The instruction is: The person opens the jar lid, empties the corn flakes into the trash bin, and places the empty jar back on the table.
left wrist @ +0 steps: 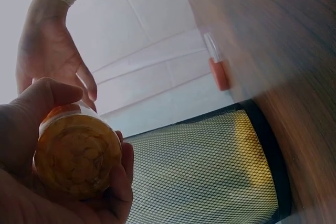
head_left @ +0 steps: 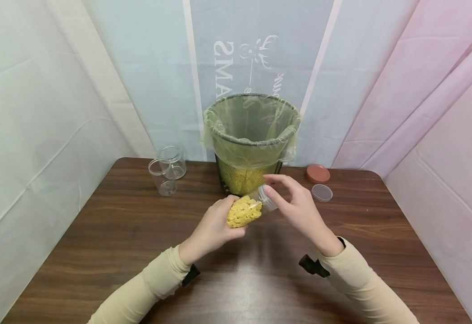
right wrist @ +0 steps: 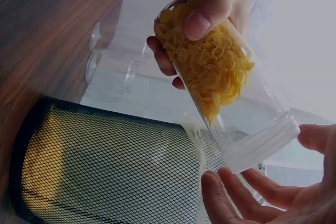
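Note:
My left hand (head_left: 211, 225) grips the base end of a clear plastic jar (right wrist: 262, 98), which lies tilted with its mouth up and to the right. Yellow flakes, like cornflakes (right wrist: 210, 61), fill its lower part. On the mouth sits a translucent whitish lid (right wrist: 265, 144). My right hand (head_left: 301, 207) holds this lid at its edge, thumb on one side and fingertips on the other. In the left wrist view the round jar bottom (left wrist: 79, 156) faces the camera, ringed by the left fingers. Both hands are in front of the bin (head_left: 252, 143).
The black mesh bin, lined with a thin greenish bag, has yellow contents at its bottom. Two clear open jars, a narrow one (head_left: 166, 186) and a wider one (head_left: 177, 168), stand at back left. A reddish lid (head_left: 318, 173) and a clear lid (head_left: 322, 192) lie at back right.

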Available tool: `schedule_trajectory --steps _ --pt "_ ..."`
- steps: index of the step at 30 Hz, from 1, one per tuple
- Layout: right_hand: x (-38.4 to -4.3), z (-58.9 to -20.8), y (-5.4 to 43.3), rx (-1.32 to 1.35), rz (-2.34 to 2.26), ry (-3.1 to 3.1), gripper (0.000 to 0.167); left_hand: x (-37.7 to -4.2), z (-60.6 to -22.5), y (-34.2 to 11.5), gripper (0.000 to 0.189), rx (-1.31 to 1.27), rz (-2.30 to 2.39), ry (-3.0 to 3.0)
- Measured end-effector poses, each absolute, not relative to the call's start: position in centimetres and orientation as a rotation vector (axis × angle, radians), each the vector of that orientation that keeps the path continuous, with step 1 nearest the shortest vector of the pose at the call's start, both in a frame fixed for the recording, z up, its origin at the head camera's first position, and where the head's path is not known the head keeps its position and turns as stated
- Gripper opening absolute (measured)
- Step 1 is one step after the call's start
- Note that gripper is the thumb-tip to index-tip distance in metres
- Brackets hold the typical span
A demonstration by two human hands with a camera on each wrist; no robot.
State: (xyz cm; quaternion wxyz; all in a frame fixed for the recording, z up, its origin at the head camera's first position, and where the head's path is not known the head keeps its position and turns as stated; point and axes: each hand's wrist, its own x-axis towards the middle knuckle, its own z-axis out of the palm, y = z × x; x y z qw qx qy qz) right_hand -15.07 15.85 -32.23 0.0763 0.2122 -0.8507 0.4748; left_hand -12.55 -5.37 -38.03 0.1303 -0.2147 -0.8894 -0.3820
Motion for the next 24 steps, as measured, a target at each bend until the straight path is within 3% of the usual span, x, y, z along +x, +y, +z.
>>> schedule_trajectory --steps 9,24 --pt "-14.90 -32.20 15.76 0.648 1.412 -2.615 0.034 -12.74 -37.84 -5.50 0.051 -0.605 -1.029 -2.549" --pt "-14.70 -32.28 16.39 1.122 1.613 -2.299 0.039 -12.50 -37.44 -5.93 0.047 -0.668 -1.418 -2.600"
